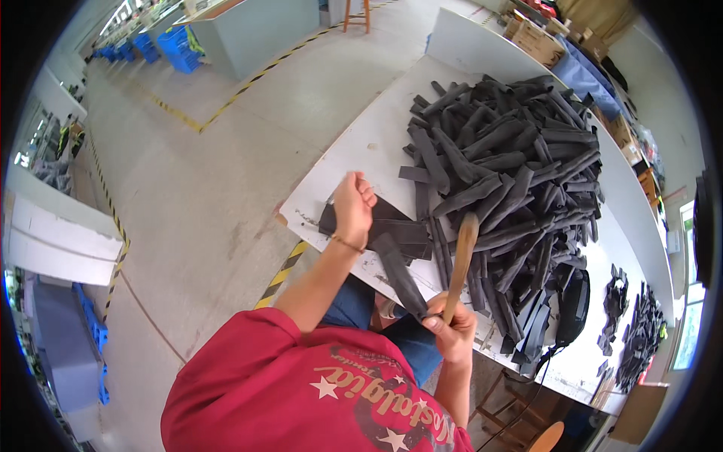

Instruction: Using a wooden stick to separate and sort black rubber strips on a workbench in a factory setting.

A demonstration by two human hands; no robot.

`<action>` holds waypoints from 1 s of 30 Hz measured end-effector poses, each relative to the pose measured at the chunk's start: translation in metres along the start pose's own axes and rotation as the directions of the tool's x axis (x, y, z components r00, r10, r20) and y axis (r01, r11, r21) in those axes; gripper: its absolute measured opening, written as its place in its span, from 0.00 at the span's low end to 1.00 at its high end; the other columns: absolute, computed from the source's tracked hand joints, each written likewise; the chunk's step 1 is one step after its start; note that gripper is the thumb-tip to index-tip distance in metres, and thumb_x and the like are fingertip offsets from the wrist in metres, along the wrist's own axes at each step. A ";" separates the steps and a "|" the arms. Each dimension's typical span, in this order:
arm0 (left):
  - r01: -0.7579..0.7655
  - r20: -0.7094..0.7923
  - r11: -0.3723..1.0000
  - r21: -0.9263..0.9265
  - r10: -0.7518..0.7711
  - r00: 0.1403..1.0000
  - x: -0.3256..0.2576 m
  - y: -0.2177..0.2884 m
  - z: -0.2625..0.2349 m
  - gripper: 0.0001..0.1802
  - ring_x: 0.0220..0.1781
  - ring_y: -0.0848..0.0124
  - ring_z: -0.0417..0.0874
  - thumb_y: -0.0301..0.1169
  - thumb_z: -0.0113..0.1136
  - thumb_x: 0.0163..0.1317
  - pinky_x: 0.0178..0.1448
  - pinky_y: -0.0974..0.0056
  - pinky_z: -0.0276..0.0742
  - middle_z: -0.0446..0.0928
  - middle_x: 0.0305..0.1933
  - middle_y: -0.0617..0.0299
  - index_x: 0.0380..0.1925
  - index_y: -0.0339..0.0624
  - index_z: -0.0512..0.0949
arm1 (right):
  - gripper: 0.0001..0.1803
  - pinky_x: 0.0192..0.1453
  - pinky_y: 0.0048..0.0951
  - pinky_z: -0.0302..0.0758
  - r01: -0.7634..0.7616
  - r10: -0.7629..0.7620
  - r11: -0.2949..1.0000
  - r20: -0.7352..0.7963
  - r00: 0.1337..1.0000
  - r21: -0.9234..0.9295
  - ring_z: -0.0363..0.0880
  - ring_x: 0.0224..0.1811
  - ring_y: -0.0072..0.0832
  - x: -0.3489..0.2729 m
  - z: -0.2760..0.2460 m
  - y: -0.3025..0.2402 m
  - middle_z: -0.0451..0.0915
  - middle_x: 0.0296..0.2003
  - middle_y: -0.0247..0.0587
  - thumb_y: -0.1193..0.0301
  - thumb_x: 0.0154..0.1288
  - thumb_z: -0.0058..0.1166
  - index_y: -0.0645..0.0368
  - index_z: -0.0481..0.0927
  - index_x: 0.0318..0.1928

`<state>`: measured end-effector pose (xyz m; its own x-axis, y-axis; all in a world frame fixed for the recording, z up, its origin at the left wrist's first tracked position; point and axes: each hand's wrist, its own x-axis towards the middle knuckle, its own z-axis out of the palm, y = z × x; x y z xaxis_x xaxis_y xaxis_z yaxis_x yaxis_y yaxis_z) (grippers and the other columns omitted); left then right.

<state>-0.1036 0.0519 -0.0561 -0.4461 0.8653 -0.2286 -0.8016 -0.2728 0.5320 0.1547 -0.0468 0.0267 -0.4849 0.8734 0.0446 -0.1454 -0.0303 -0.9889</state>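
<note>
My right hand [453, 331] is closed round a flat wooden stick [462, 256], which points up and away. The same hand pinches the near end of a dark grey fabric strip [399, 273], whose other end slants up to the left. My left hand [354, 205] is raised with its fingers curled in, and nothing shows in it. Below and beside it, flat dark pieces [403, 235] lie stacked at the table's near left corner. A large heap of dark grey fabric tubes [512, 158] rises just beyond the stick.
The white table [354, 147] has a raised board along its far and right sides. A black bag-like item [574, 305] with a cable lies right of the heap, and smaller dark piles [640, 343] lie farther right. A wooden stool [546, 437] stands at lower right.
</note>
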 end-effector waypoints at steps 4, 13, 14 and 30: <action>-0.409 0.614 0.541 0.735 -0.277 0.739 -0.072 0.020 0.057 0.10 0.35 0.79 0.78 0.30 0.57 0.64 0.42 0.72 0.75 0.77 0.35 0.64 0.41 0.35 0.77 | 0.12 0.31 0.16 0.64 -0.231 0.218 0.972 -0.185 0.958 -0.051 0.69 0.28 0.13 0.016 -0.021 -0.002 0.75 0.28 0.28 0.72 0.57 0.66 0.64 0.79 0.38; -0.026 0.448 0.703 0.711 -0.423 0.788 -0.102 -0.030 0.041 0.07 0.32 0.83 0.73 0.29 0.59 0.64 0.36 0.75 0.71 0.75 0.30 0.69 0.36 0.35 0.77 | 0.12 0.26 0.12 0.58 0.055 -0.070 0.997 -0.440 0.895 -0.047 0.63 0.22 0.09 0.029 -0.005 0.028 0.70 0.23 0.22 0.73 0.59 0.64 0.61 0.75 0.41; -0.041 0.450 0.723 0.690 -0.384 0.806 -0.105 -0.033 0.042 0.07 0.32 0.84 0.71 0.30 0.57 0.66 0.34 0.76 0.68 0.73 0.29 0.71 0.36 0.35 0.76 | 0.10 0.22 0.13 0.54 -0.009 0.017 1.000 -0.429 0.903 0.020 0.59 0.19 0.08 0.029 -0.007 0.035 0.68 0.22 0.21 0.74 0.61 0.62 0.60 0.74 0.40; 0.083 0.226 0.940 0.332 -0.164 0.960 -0.071 -0.021 0.051 0.11 0.39 0.74 0.80 0.36 0.55 0.67 0.41 0.69 0.78 0.78 0.34 0.63 0.33 0.39 0.75 | 0.03 0.17 0.15 0.47 -0.130 0.220 0.955 -0.345 0.913 0.265 0.52 0.14 0.08 0.015 -0.006 0.041 0.62 0.20 0.19 0.73 0.68 0.52 0.57 0.72 0.38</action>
<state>-0.0347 0.0180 -0.0098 -0.2070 0.9706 -0.1230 -0.6579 -0.0450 0.7518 0.1463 -0.0321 -0.0136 -0.1773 0.9579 -0.2257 -0.3041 -0.2714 -0.9131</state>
